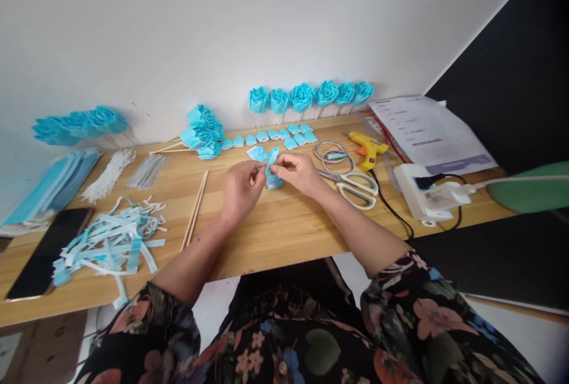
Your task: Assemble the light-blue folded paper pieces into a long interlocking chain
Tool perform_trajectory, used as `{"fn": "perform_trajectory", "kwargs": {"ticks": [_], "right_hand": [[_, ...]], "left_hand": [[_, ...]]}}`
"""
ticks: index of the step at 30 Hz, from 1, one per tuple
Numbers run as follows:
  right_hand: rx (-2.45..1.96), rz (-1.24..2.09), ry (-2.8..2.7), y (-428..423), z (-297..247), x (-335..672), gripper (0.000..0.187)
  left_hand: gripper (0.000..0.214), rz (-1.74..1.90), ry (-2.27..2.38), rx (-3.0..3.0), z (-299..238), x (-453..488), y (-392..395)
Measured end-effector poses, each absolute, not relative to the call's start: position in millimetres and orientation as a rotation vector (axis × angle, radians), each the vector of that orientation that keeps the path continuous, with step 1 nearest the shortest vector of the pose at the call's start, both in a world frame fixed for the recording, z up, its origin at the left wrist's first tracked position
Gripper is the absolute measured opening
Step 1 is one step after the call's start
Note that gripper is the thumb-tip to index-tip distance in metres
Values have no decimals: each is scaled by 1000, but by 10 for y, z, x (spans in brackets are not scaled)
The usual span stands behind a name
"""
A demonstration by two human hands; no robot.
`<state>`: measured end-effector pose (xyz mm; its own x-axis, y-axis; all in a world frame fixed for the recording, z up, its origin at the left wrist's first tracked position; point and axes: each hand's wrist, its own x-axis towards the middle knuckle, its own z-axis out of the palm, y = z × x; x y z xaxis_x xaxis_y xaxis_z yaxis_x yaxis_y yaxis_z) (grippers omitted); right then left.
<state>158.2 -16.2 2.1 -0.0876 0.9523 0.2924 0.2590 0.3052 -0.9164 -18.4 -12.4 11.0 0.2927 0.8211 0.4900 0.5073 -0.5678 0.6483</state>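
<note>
My left hand (242, 185) and my right hand (299, 172) meet above the middle of the table. Both are closed, with fingertips pinching a light blue fabric petal (272, 157) between them. Directly below it is a small blue, shiny object (274, 182), partly hidden by my fingers; its kind is unclear. Another loose blue piece (256, 153) lies just behind my left fingers. Beyond my hands, several folded blue petals (261, 136) lie in rows. Scissors (351, 182) with pale handles rest to the right of my right hand.
Blue fabric flowers on sticks (302, 98) lean along the wall; more lie in a bunch (203, 132) and at far left. A yellow glue gun (368, 148), tape rings (334, 157) and a power strip (420, 194) are right. Wooden sticks (194, 211), fabric scraps (111, 245) and a phone (51, 250) are left.
</note>
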Motion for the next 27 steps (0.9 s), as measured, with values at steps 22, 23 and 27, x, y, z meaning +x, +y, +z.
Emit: {"fn": "perform_trajectory", "kwargs": {"ticks": [22,23,27], "right_hand": [[-999,1159,-1326,-123,-16,1609,27],[-996,1166,-1327,-126,-16,1606,26],[-1001,1174,-1342,-124,-28,1608,25]], "left_hand": [[31,810,2039,2039,285,-2245,-330],[36,769,2063,2108,232,-2354,-346],[34,899,2061,2391,150,-2388,-348]]}}
